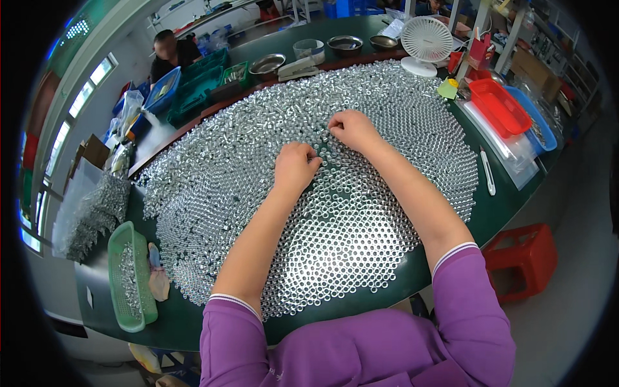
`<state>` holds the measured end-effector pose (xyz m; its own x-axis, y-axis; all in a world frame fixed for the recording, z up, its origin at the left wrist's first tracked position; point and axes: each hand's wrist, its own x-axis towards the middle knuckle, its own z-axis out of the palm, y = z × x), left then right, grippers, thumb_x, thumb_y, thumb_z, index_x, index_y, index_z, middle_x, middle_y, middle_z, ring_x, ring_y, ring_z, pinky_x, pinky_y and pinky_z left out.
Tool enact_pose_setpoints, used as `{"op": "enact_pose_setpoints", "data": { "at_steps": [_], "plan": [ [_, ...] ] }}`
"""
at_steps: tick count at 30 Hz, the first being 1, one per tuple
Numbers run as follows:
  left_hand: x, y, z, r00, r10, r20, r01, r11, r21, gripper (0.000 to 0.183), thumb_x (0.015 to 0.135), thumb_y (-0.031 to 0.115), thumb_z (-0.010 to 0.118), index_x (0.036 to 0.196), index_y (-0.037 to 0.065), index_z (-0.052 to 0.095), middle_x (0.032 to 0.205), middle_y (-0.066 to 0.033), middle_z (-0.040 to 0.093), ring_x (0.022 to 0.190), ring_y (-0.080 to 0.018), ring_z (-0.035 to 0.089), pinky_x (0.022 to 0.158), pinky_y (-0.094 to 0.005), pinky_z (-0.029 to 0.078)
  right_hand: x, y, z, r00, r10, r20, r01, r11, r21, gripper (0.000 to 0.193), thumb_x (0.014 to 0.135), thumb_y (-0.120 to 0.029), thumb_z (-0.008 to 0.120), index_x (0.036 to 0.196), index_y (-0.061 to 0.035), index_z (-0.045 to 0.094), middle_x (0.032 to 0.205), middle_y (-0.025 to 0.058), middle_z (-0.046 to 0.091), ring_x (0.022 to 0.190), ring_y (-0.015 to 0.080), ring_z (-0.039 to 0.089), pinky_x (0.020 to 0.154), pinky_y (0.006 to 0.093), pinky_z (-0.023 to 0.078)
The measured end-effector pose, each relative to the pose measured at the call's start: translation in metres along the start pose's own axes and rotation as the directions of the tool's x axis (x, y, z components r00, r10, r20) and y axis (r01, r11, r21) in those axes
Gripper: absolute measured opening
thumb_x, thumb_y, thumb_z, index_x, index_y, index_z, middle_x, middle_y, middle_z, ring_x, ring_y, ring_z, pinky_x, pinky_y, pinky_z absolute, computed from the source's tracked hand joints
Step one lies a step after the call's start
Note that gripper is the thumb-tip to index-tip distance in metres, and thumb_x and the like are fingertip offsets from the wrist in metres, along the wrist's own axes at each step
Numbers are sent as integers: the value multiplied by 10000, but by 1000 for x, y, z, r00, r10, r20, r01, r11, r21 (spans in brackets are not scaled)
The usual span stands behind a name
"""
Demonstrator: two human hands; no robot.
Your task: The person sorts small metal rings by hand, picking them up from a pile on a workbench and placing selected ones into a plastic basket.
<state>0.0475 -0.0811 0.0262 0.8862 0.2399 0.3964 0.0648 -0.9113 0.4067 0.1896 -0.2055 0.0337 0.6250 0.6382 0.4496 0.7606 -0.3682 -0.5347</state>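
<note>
A broad layer of small silver metal rings [335, 251] covers most of the green table [496, 213]. Nearest my body they stand on end in tight rows, holes facing up; toward the back they lie jumbled. My left hand [296, 164] rests among them near the middle, fingers curled, thumb pointing right. Slightly farther off and to the right, my right hand [354, 130] is also curled, its fingertips pinched down at the rings. Whatever either hand holds is hidden by the fingers. A small patch of green tabletop shows between the hands.
At left stand a green basket [155, 303] with metal parts and a plastic bag of parts [103, 206]. Rightward are a white utility knife [487, 171], red tray [500, 106] and red stool [525, 261]. A white fan [427, 40] and metal bowls [345, 44] line the back. Another person sits back left.
</note>
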Motion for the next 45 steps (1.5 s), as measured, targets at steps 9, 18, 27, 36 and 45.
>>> {"op": "enact_pose_setpoints", "data": {
  "at_steps": [9, 18, 27, 36, 45],
  "plan": [
    [-2, -16, -3, 955, 296, -33, -297, 954, -44, 81, 710, 103, 667, 765, 48, 645, 776, -92, 597, 785, -298, 563, 705, -390, 452, -4, -4, 13, 974, -210, 89, 221, 964, -146, 117, 684, -193, 644, 740, -94, 670, 791, 92, 621, 832, 293, 575, 759, 395, 480],
    [-7, -26, 1, 968, 235, -87, -239, 971, -31, 61, 712, 67, 650, 762, 36, 639, 797, -102, 585, 823, -296, 547, 748, -377, 442, -9, -23, 17, 970, -64, 233, 111, 975, -194, 177, 673, -269, 666, 725, -100, 665, 824, 91, 609, 875, 282, 565, 769, 389, 475],
    [-20, -29, -21, 991, 124, 42, -113, 974, -197, 69, 710, 46, 645, 779, 48, 645, 802, -92, 581, 837, -280, 549, 752, -363, 444, -5, -11, 17, 978, -15, 209, 20, 1000, -23, 117, 677, -157, 614, 742, -106, 698, 770, 94, 656, 738, 273, 627, 727, 384, 497],
    [-17, -20, -18, 973, 230, -5, -228, 961, -158, 101, 707, 25, 640, 808, 38, 637, 817, -106, 618, 835, -295, 574, 746, -373, 460, -7, -8, 18, 961, -264, 89, 271, 959, -80, 121, 711, -72, 578, 778, -85, 678, 808, 96, 655, 790, 294, 605, 751, 391, 480],
    [-17, -15, -9, 990, 136, -42, -141, 980, -139, 131, 714, 24, 611, 844, 38, 618, 830, -116, 608, 820, -305, 572, 729, -386, 459, 12, 3, 16, 998, -70, -2, 70, 998, -4, 86, 688, -122, 647, 754, -74, 674, 794, 108, 639, 776, 299, 596, 745, 396, 480]
  ]
}}
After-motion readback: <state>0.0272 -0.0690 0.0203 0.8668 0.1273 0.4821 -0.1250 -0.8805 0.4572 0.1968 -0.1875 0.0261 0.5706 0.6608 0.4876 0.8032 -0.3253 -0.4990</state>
